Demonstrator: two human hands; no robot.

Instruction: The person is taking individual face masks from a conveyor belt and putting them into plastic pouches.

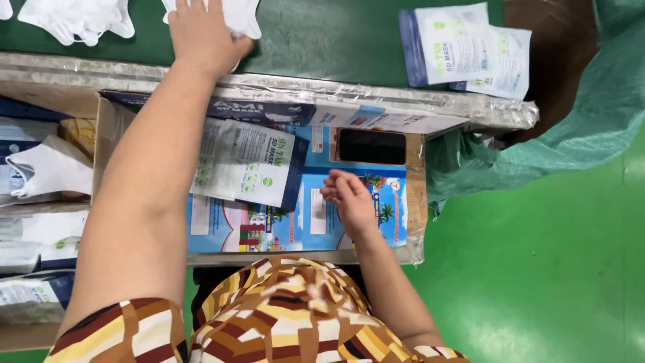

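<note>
Gripping a white mask (238, 17), the left hand (201, 33) reaches across the taped front edge onto the green tabletop (322, 40). Right hand (349, 202) is loosely curled and empty, over the cardboard tray (416, 202), just beside a loose mask pouch (245, 161). Two filled pouches (470, 50) lie near the tabletop's right edge; more loose masks (77, 20) at its far-left corner still unpacked.

At one o'clock two sealed mask packets (467, 50) overlap on the green counter (322, 40). At eleven o'clock loose white masks (77, 20) lie. A green sack (591, 114) slumps at three o'clock (over the green floor (537, 269)).
</note>
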